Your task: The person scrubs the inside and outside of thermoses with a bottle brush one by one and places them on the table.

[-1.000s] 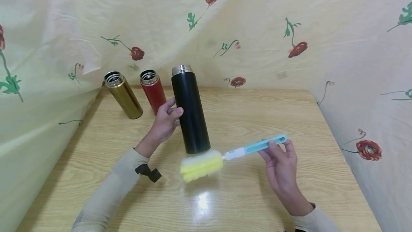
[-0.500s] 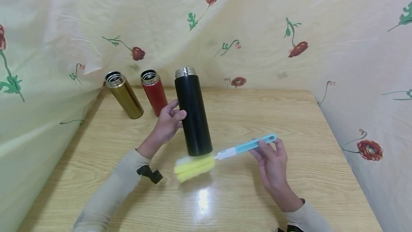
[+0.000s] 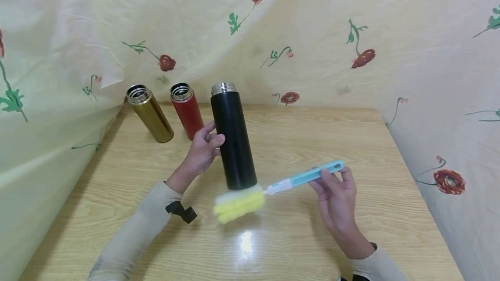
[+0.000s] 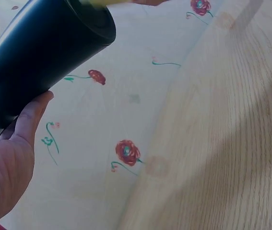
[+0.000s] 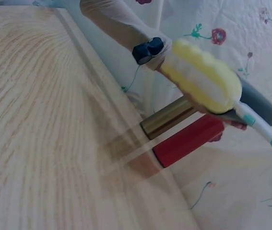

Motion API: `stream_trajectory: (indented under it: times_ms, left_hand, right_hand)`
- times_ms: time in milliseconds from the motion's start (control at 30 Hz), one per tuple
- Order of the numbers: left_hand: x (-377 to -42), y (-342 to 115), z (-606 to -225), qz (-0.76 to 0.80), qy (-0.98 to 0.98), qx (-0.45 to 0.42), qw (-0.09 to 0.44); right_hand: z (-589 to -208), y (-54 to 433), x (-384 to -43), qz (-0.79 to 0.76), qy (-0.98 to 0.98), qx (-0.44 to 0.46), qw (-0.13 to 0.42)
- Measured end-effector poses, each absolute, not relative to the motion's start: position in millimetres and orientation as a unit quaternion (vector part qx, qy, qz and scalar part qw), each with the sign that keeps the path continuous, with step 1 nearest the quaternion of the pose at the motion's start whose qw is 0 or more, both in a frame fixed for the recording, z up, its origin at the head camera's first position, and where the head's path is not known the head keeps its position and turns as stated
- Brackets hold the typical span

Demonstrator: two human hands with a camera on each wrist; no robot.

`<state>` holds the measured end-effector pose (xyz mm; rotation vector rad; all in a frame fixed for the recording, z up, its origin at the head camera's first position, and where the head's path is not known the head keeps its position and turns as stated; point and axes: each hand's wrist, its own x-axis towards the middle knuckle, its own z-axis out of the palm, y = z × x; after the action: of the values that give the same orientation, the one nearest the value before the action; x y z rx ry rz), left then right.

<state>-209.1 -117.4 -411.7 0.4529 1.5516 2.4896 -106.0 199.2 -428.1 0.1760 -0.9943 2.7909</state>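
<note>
My left hand [image 3: 202, 149] grips a tall black thermos flask [image 3: 235, 142] around its side, lifted off the table. Its steel threaded neck points up and carries no lid. In the left wrist view the flask's base [image 4: 95, 19] tilts toward the upper right. My right hand [image 3: 339, 198] pinches the blue and white handle of a bottle brush [image 3: 312, 177] between thumb and fingers. The brush's yellow and white sponge head [image 3: 240, 205] lies across the underside of the black flask, overlapping its bottom edge in the head view. In the right wrist view the sponge [image 5: 200, 76] covers part of the flask.
A gold flask [image 3: 150, 116] and a red flask [image 3: 188, 114], both lidless, stand upright at the back left of the wooden table [image 3: 312, 237]. The left hand is close in front of the red one. Flower-printed cloth [image 3: 312, 34] hangs behind and along both sides.
The sponge head has shifted left, then slightly back right, along the flask's bottom, with the right hand moving the same way. The black flask has dropped a little and moved slightly right.
</note>
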Motion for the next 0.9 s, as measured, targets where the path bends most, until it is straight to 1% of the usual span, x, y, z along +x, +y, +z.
stream_trajectory:
  times_ms: [333,500,700,900]
  left_hand:
    - [-207,-117,-412,0.834,0.519,0.167,0.088]
    - [-207,-118,-415,0.833,0.523,0.159,0.087]
    - [-208,-117,-417,0.838,0.519,0.149,0.079]
    - [-207,-116,-416,0.840,0.518,0.145,0.077]
  right_hand:
    - [-437,193,-109,0.929,-0.359,0.029,0.088]
    - [-429,193,-104,0.934,-0.344,0.050,0.084]
    - [-419,199,-99,0.933,-0.341,0.064,0.099]
    - [-421,208,-101,0.937,-0.327,0.067,0.100]
